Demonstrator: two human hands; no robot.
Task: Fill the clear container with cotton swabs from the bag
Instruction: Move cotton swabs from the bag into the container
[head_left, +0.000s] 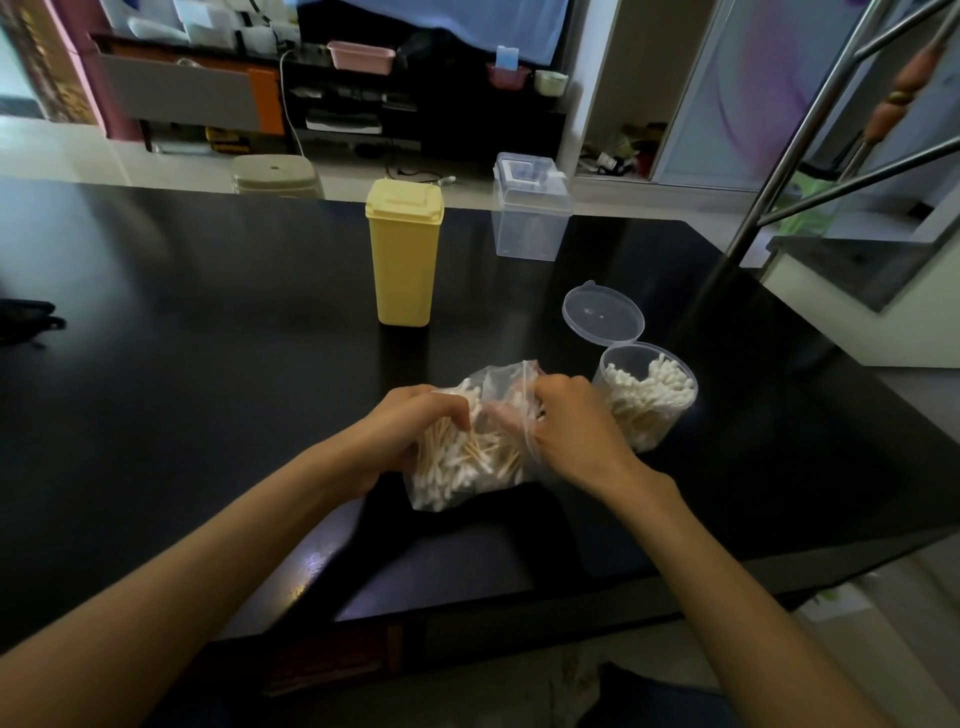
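Nearest the camera, two bare forearms reach forward over the dark worktop and meet at a clear plastic bag of cotton swabs lying in front of the person. The left hand curls around the bag's left side, its fingers closed over the plastic and the swabs beneath, probably to steady the bag and keep its mouth up. The right hand is at the bag's open top edge, fingers bent and pinched on the plastic; whether it also grips any swabs inside cannot be told, since the knuckles hide the tips.

Just to the right of that hand stands the round clear container, touching or nearly touching the bag. Its hinged lid is flipped back and open, so swabs can go straight in with a short move. It already holds a good bunch standing upright, with room left on one side, so filling looks partway done.

Farther back stand a closed yellow box and, to its right, a clear rectangular box, both well apart from the hands.
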